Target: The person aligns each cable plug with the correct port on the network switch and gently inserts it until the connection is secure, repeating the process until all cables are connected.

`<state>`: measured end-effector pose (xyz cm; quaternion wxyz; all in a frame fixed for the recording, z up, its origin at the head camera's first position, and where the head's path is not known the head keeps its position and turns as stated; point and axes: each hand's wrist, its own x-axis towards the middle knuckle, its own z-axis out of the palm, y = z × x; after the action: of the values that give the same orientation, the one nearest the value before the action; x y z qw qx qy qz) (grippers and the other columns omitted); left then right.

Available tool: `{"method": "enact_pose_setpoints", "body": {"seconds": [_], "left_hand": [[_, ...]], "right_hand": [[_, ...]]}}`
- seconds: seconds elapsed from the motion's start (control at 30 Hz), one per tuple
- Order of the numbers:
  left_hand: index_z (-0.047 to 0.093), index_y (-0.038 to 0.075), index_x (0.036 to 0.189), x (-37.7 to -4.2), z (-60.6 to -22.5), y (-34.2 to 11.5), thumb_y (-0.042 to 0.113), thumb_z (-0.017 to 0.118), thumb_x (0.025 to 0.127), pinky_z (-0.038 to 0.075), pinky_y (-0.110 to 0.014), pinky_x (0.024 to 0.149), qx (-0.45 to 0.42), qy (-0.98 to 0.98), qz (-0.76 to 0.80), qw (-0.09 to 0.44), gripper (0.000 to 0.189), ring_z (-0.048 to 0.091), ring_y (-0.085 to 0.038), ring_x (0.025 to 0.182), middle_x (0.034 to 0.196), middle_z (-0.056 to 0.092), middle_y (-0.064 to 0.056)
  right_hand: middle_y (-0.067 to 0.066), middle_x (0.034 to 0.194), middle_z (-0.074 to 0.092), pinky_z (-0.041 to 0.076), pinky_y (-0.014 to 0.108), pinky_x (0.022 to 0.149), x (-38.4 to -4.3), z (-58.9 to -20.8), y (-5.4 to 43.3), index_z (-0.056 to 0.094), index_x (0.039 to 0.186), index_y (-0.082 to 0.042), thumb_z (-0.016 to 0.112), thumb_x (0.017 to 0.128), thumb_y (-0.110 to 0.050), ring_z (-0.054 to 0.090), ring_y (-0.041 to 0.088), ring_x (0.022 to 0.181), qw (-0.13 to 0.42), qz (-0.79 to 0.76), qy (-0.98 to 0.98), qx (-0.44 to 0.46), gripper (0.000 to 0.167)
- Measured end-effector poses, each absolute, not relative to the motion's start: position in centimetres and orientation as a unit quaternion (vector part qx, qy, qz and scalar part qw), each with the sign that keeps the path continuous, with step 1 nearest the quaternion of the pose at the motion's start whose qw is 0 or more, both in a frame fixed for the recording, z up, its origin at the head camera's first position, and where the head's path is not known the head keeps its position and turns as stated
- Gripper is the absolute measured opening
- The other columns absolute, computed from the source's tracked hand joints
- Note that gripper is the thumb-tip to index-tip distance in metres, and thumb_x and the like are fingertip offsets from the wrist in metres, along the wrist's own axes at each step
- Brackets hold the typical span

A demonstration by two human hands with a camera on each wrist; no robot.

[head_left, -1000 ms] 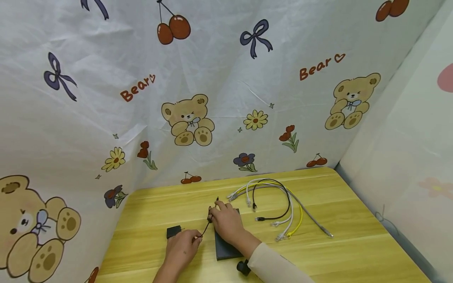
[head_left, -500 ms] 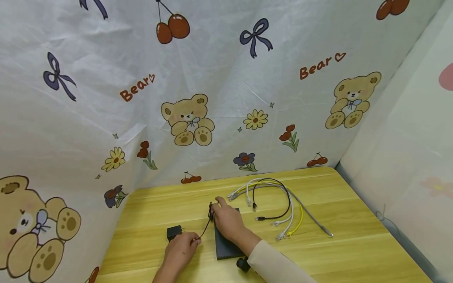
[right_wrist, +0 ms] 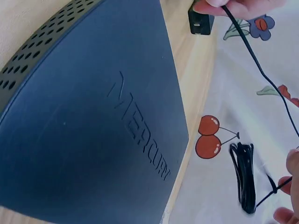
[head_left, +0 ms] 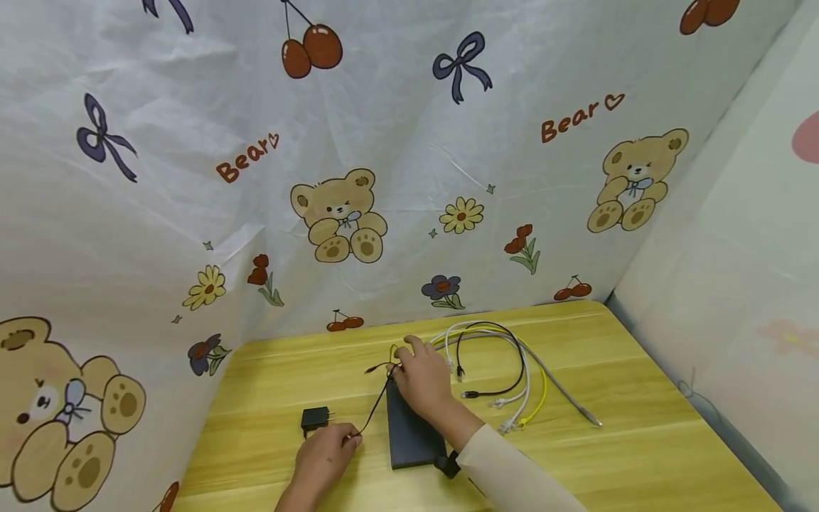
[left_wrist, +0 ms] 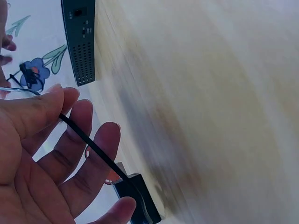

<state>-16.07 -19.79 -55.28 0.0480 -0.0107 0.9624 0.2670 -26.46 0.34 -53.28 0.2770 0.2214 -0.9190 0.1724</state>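
Observation:
A black power adapter (head_left: 314, 419) with prongs lies at left on the table. Its thin black cable (left_wrist: 88, 141) runs up to my left hand (head_left: 328, 451), which pinches it between thumb and forefinger. From there the cable stretches to my right hand (head_left: 424, 373), whose fingertips grip it above the far end of a flat black network box (right_wrist: 107, 121) embossed MERCURY. A folded cable bundle (right_wrist: 245, 177) hangs by the right fingers, and the loose plug end (head_left: 371, 369) sticks out leftward. Vent holes and a round socket (left_wrist: 77, 13) show on the box's side.
Several network cables, white, yellow, grey and black (head_left: 512, 390), lie looped right of the box on the wooden table (head_left: 627, 370). A printed bear curtain (head_left: 403, 142) stands behind the table. A small black object (head_left: 448, 466) shows beside the right sleeve.
My right hand has moved up and rightward with the cable, uncovering more of the box. The folded bundle and plug end have swung. My left hand has barely shifted.

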Motion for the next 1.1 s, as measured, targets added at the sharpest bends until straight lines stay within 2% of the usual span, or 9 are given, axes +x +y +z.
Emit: {"method": "enact_pose_setpoints", "body": {"seconds": [0.07, 0.13, 0.2, 0.37, 0.53, 0.7, 0.8, 0.93, 1.1], "left_hand": [[0.077, 0.02, 0.089, -16.2, -55.3, -19.7, 0.025, 0.072, 0.091, 0.041, -0.032, 0.053, -0.011, 0.962, 0.27, 0.05, 0.007, 0.055, -0.007, 0.062, 0.074, 0.066, 0.01], [0.077, 0.02, 0.09, -16.2, -55.3, -19.7, 0.025, 0.071, 0.092, 0.041, -0.032, 0.054, -0.01, 0.961, 0.272, 0.051, 0.008, 0.055, -0.007, 0.062, 0.075, 0.066, 0.011], [0.077, 0.02, 0.091, -16.2, -55.3, -19.7, 0.025, 0.071, 0.092, 0.041, -0.033, 0.054, -0.009, 0.96, 0.275, 0.05, 0.008, 0.055, -0.007, 0.063, 0.075, 0.066, 0.011], [0.078, 0.021, 0.094, -16.3, -55.2, -19.6, 0.028, 0.071, 0.092, 0.042, -0.033, 0.054, -0.006, 0.958, 0.283, 0.05, 0.01, 0.057, -0.006, 0.064, 0.077, 0.068, 0.011], [0.079, 0.024, 0.102, -16.4, -55.3, -19.6, 0.046, 0.065, 0.094, 0.047, -0.032, 0.056, 0.015, 0.955, 0.293, 0.046, 0.027, 0.061, -0.005, 0.07, 0.086, 0.071, 0.012], [0.074, 0.023, 0.119, -16.7, -54.9, -19.5, 0.064, 0.039, 0.099, 0.053, -0.036, 0.067, 0.056, 0.943, 0.329, 0.018, 0.058, 0.068, -0.011, 0.086, 0.099, 0.074, 0.008], [0.069, 0.018, 0.129, -16.9, -54.4, -19.4, 0.056, 0.034, 0.104, 0.054, -0.038, 0.072, 0.071, 0.926, 0.37, 0.008, 0.057, 0.069, -0.016, 0.092, 0.1, 0.075, 0.003], [0.061, 0.014, 0.137, -17.2, -53.8, -19.1, 0.041, 0.04, 0.107, 0.054, -0.045, 0.085, 0.095, 0.881, 0.462, 0.04, 0.046, 0.069, -0.021, 0.102, 0.103, 0.075, -0.003], [0.063, 0.008, 0.133, -17.4, -53.3, -18.9, 0.035, 0.032, 0.11, 0.035, -0.065, 0.105, 0.11, 0.811, 0.57, 0.077, 0.047, 0.067, -0.025, 0.11, 0.115, 0.073, -0.008]], "right_hand": [[0.011, 0.137, 0.058, 0.054, 0.047, 0.083, -26.5, -53.1, 0.7, 0.071, 0.106, -0.021, 0.071, 0.091, -0.045, 0.061, 0.031, 0.11, 0.261, 0.175, -0.927, 0.207, 0.028], [0.012, 0.141, 0.055, 0.052, 0.053, 0.09, -26.4, -53.1, 0.9, 0.07, 0.111, -0.02, 0.067, 0.093, -0.047, 0.056, 0.035, 0.122, 0.229, 0.186, -0.936, 0.193, 0.033], [0.009, 0.138, 0.058, 0.054, 0.048, 0.087, -26.2, -53.3, 0.9, 0.068, 0.116, -0.019, 0.063, 0.096, -0.047, 0.059, 0.029, 0.118, 0.196, 0.202, -0.942, 0.184, 0.034], [0.003, 0.116, 0.065, 0.052, 0.031, 0.063, -25.4, -53.3, 0.8, 0.065, 0.118, -0.014, 0.054, 0.104, -0.034, 0.066, 0.015, 0.083, 0.167, 0.259, -0.927, 0.214, 0.027], [0.002, 0.109, 0.064, 0.052, 0.03, 0.067, -24.8, -52.8, 0.4, 0.064, 0.107, -0.015, 0.046, 0.107, -0.033, 0.063, 0.013, 0.083, 0.171, 0.298, -0.906, 0.247, 0.026], [0.001, 0.114, 0.064, 0.055, 0.032, 0.075, -24.4, -52.1, -0.2, 0.065, 0.106, -0.018, 0.042, 0.107, -0.038, 0.064, 0.013, 0.093, 0.182, 0.3, -0.9, 0.26, 0.03], [0.002, 0.12, 0.064, 0.056, 0.034, 0.081, -24.0, -51.6, -0.5, 0.067, 0.108, -0.019, 0.043, 0.107, -0.038, 0.066, 0.015, 0.1, 0.184, 0.301, -0.895, 0.272, 0.031], [0.003, 0.123, 0.063, 0.057, 0.034, 0.082, -23.4, -51.1, -0.8, 0.07, 0.11, -0.019, 0.049, 0.106, -0.033, 0.067, 0.017, 0.105, 0.195, 0.304, -0.885, 0.295, 0.025], [0.003, 0.122, 0.063, 0.057, 0.029, 0.079, -22.9, -50.6, -1.1, 0.071, 0.112, -0.016, 0.052, 0.105, -0.027, 0.067, 0.015, 0.1, 0.204, 0.313, -0.868, 0.326, 0.023]]}}
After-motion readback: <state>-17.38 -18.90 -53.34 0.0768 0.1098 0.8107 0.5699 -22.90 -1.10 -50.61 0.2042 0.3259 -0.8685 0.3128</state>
